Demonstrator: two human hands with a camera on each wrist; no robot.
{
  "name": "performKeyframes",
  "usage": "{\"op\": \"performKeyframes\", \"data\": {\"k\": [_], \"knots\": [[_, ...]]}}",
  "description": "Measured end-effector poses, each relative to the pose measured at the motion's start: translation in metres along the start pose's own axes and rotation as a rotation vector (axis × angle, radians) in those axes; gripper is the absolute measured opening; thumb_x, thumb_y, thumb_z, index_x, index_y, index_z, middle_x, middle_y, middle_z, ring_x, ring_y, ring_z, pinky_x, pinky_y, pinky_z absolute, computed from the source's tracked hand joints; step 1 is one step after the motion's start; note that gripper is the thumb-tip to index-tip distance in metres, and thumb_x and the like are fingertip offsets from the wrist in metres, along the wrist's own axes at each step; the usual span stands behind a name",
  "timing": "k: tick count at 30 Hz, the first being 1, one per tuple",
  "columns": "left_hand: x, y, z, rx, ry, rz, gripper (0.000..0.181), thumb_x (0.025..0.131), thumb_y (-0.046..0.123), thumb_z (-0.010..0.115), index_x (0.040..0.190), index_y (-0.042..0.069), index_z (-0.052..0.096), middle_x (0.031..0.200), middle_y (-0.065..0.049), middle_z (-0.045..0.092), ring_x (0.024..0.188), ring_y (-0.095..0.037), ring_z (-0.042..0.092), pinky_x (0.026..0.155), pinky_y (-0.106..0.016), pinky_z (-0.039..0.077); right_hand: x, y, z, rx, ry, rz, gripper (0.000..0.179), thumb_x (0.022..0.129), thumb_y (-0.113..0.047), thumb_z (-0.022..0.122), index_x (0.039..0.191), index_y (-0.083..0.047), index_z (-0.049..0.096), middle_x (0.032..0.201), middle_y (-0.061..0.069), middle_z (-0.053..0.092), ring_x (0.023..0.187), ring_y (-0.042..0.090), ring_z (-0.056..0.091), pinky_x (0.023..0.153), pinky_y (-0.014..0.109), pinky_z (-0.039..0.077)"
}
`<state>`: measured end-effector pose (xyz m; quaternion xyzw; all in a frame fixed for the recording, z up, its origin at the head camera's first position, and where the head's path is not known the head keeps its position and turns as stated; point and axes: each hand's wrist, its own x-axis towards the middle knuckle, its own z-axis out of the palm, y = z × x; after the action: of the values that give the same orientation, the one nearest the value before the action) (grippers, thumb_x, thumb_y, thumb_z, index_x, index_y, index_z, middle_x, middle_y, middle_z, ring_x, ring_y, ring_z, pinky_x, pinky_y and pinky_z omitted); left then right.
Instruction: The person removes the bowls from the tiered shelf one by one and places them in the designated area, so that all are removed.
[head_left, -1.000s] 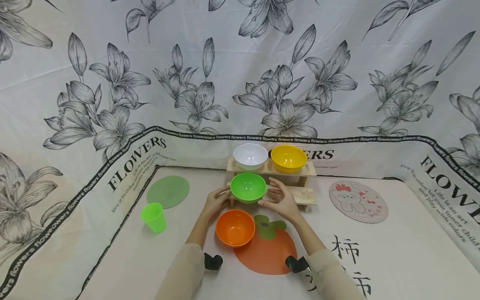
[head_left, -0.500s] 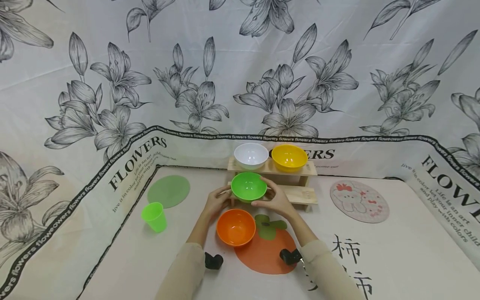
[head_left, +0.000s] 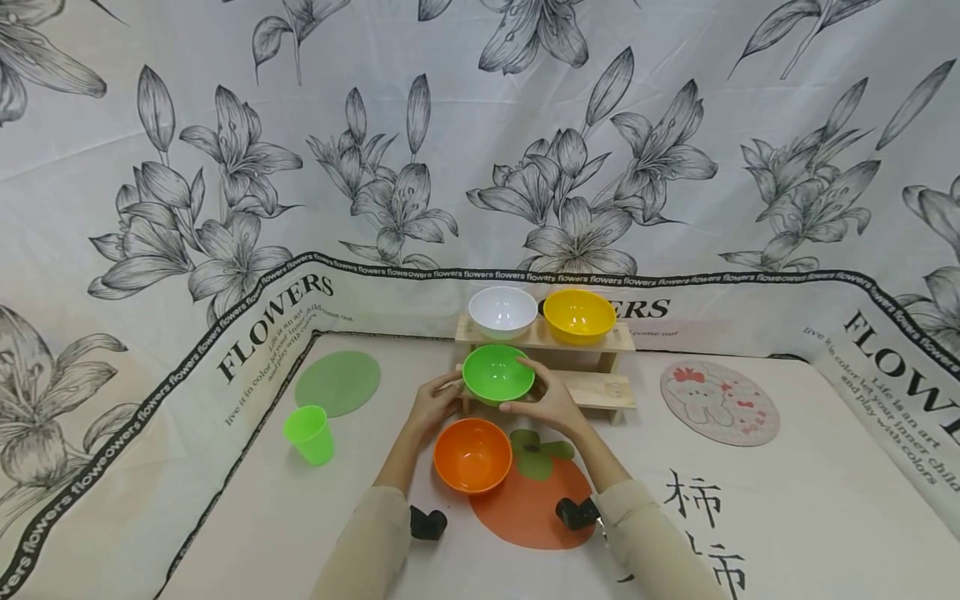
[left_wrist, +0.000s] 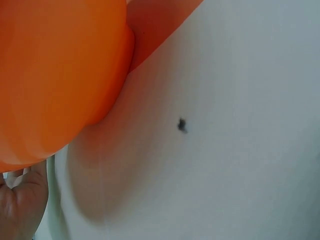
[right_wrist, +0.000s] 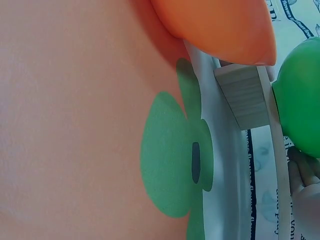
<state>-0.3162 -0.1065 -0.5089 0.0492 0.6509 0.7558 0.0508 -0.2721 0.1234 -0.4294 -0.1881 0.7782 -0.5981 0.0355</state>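
A green bowl (head_left: pixel 498 374) sits on the lower step of a wooden shelf (head_left: pixel 600 390). On its right side, my right hand (head_left: pixel 553 402) grips it, with fingers at the rim and the thumb across the front. My left hand (head_left: pixel 435 403) is at the bowl's left side, its fingertips by the bowl and the step's end; their exact hold is hidden. Nearer to me, between my forearms, stands an orange bowl (head_left: pixel 472 456). In the left wrist view the orange bowl (left_wrist: pixel 60 75) covers part of my left hand (left_wrist: pixel 25 200).
On the shelf's upper step stand a white bowl (head_left: pixel 502 312) and a yellow bowl (head_left: pixel 579 317). A green cup (head_left: pixel 309 435) is at the left, by a green round mat (head_left: pixel 337 383). A pink round mat (head_left: pixel 720 403) lies at the right.
My right hand has moved left and closed around the green bowl's right side; its fingers were spread apart from it before. The left hand and the bowls have stayed in place.
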Motion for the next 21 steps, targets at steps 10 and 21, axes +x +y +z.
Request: {"op": "performKeyframes", "data": {"k": [10,21], "knots": [[-0.001,0.001,0.000,-0.010,0.000,-0.010,0.038,0.094,0.009,0.057,0.130,-0.004,0.052,0.128,-0.026,0.054,0.114,-0.034,0.056,0.093,-0.040,0.050,-0.004,-0.002,0.000,0.018,0.023,0.017,0.082,0.075,-0.001,0.076,0.143,0.005,0.031,0.145,0.027,0.034,0.128,0.039,0.042,0.104,0.046,0.040],[-0.001,0.001,0.000,-0.010,0.002,-0.024,0.038,0.094,0.005,0.054,0.131,-0.004,0.051,0.129,-0.027,0.052,0.114,-0.034,0.056,0.093,-0.040,0.050,-0.008,0.026,-0.005,0.002,0.056,-0.038,0.086,0.074,-0.007,0.080,0.145,0.001,0.031,0.146,0.025,0.035,0.124,0.039,0.046,0.097,0.037,0.048]]}}
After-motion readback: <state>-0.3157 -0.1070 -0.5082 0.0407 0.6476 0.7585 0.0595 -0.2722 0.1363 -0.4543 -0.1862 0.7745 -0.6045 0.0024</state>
